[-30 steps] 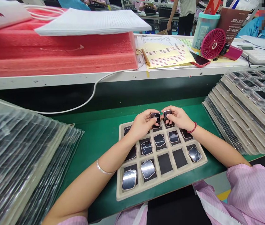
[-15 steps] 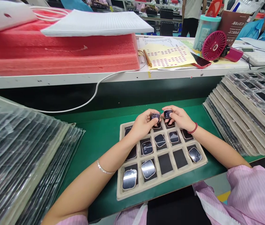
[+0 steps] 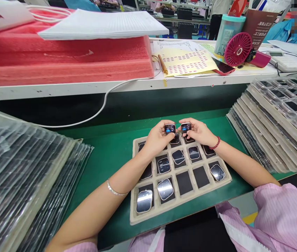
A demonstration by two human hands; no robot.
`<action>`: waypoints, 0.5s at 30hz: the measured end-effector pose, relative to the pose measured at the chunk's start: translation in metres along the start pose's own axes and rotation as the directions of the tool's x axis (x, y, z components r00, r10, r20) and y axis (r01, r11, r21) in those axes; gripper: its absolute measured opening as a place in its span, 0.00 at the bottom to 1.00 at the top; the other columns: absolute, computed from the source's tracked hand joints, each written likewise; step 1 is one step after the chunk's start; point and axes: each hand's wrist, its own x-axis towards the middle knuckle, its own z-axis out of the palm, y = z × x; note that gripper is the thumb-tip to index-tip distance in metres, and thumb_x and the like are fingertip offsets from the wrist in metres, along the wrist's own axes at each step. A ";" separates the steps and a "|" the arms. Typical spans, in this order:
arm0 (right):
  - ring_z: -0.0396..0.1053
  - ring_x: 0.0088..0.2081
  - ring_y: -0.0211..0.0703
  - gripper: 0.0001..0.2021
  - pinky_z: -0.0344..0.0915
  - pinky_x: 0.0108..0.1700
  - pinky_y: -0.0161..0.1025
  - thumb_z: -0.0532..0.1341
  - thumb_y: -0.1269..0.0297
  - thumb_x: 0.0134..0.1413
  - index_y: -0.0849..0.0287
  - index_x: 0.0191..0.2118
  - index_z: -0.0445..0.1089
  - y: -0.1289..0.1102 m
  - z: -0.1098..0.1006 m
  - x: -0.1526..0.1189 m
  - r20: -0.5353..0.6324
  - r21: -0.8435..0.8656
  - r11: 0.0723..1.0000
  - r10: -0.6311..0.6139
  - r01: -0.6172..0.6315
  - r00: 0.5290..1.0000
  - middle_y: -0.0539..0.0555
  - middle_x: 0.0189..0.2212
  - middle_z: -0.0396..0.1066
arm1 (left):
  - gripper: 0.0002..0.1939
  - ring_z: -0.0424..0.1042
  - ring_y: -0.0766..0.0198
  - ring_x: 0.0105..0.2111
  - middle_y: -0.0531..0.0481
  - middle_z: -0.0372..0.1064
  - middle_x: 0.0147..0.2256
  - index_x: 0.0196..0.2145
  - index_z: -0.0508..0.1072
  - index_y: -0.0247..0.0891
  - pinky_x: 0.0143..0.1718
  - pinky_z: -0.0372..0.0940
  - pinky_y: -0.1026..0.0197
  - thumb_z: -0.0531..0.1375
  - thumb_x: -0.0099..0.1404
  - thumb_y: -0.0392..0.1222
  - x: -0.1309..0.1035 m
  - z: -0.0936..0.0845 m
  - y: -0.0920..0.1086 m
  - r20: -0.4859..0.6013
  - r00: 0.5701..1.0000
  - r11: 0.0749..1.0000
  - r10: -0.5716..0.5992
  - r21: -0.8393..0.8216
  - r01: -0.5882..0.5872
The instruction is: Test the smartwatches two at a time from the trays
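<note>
My left hand (image 3: pixel 158 138) grips a smartwatch without a strap (image 3: pixel 169 129), its lit screen facing me and showing a blue button. A second smartwatch (image 3: pixel 186 127), lit with a similar screen, is held in my right hand (image 3: pixel 200 133). The two watches are side by side above the far edge of a beige tray (image 3: pixel 178 202). Several more watches lie face up in the tray's pockets, among them a dark one (image 3: pixel 178 157) and one with a lit screen (image 3: pixel 163 165). Two front pockets show only black lining (image 3: pixel 184 183). My hands hide part of the back row.
Stacked clear trays (image 3: pixel 27 175) stand at left; at right is another stack (image 3: pixel 276 129) with watches in its top tray. A shelf behind holds pink foam (image 3: pixel 85 61), papers (image 3: pixel 190 61), a phone (image 3: pixel 224 66) and a magenta fan (image 3: pixel 238 49). A white cable (image 3: pixel 105 99) hangs over its edge.
Both watch screens now show a brighter page with a blue button. My hands have shifted slightly, each still holding its watch. The whole view has moved a little.
</note>
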 end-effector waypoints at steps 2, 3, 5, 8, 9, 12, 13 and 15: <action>0.75 0.34 0.37 0.24 0.74 0.34 0.33 0.60 0.74 0.47 0.57 0.54 0.65 0.000 0.000 0.000 -0.004 0.005 1.000 0.003 -0.003 1.000 0.54 0.44 0.76 | 0.27 0.75 0.60 0.37 0.49 0.75 0.37 0.50 0.68 0.38 0.36 0.67 0.62 0.66 0.50 0.36 0.000 0.000 -0.001 0.019 1.000 1.000 -0.007 -0.014 0.008; 0.75 0.33 0.36 0.23 0.74 0.33 0.33 0.60 0.73 0.49 0.57 0.53 0.65 -0.001 0.000 0.000 -0.006 0.011 1.000 0.017 -0.017 1.000 0.54 0.42 0.76 | 0.27 0.75 0.61 0.34 0.49 0.75 0.36 0.51 0.68 0.38 0.31 0.66 0.64 0.66 0.52 0.37 0.000 0.000 -0.001 0.031 0.999 1.000 -0.024 -0.016 0.024; 0.74 0.29 0.37 0.15 0.73 0.30 0.33 0.60 0.68 0.55 0.59 0.49 0.67 -0.001 -0.001 0.000 -0.012 0.046 0.997 0.054 -0.054 0.998 0.54 0.38 0.76 | 0.21 0.73 0.64 0.26 0.49 0.74 0.31 0.48 0.71 0.37 0.23 0.61 0.66 0.64 0.57 0.44 0.000 -0.001 -0.001 0.030 0.998 0.998 -0.056 -0.015 0.057; 0.74 0.28 0.37 0.14 0.73 0.30 0.33 0.57 0.60 0.62 0.61 0.48 0.68 -0.001 -0.002 0.001 -0.025 0.120 0.990 0.079 -0.075 0.997 0.55 0.36 0.77 | 0.19 0.70 0.66 0.22 0.48 0.74 0.29 0.46 0.74 0.35 0.19 0.58 0.66 0.60 0.63 0.52 0.000 -0.001 0.000 0.003 0.998 0.997 -0.068 -0.034 0.068; 0.74 0.29 0.36 0.14 0.73 0.30 0.33 0.58 0.61 0.60 0.61 0.50 0.68 0.000 -0.002 0.001 -0.036 0.131 0.989 0.071 -0.066 0.997 0.55 0.38 0.77 | 0.21 0.71 0.65 0.23 0.48 0.74 0.30 0.49 0.72 0.36 0.20 0.59 0.66 0.61 0.62 0.50 0.000 0.000 0.000 0.003 0.998 0.997 -0.064 -0.049 0.064; 0.73 0.29 0.34 0.23 0.73 0.29 0.31 0.64 0.70 0.49 0.58 0.53 0.65 0.000 -0.002 0.002 -0.065 0.108 0.993 0.049 -0.041 0.997 0.52 0.39 0.76 | 0.33 0.75 0.63 0.29 0.48 0.76 0.35 0.58 0.66 0.38 0.24 0.63 0.67 0.67 0.54 0.40 -0.001 0.000 0.001 0.030 0.998 0.996 -0.055 -0.074 0.058; 0.72 0.28 0.34 0.23 0.72 0.28 0.30 0.64 0.72 0.47 0.58 0.52 0.65 0.000 -0.002 0.002 -0.066 0.093 0.995 0.051 -0.044 0.997 0.52 0.38 0.76 | 0.32 0.75 0.63 0.29 0.48 0.76 0.34 0.57 0.67 0.37 0.24 0.63 0.67 0.67 0.54 0.40 -0.001 0.000 0.001 0.040 0.998 0.996 -0.054 -0.069 0.056; 0.70 0.24 0.33 0.17 0.69 0.24 0.29 0.63 0.68 0.52 0.60 0.49 0.67 -0.001 -0.003 0.002 -0.050 0.080 0.994 0.073 -0.069 0.996 0.51 0.35 0.76 | 0.23 0.73 0.64 0.26 0.48 0.75 0.30 0.50 0.72 0.35 0.22 0.61 0.67 0.64 0.59 0.45 0.000 -0.001 0.001 0.044 0.997 0.997 -0.058 -0.052 0.061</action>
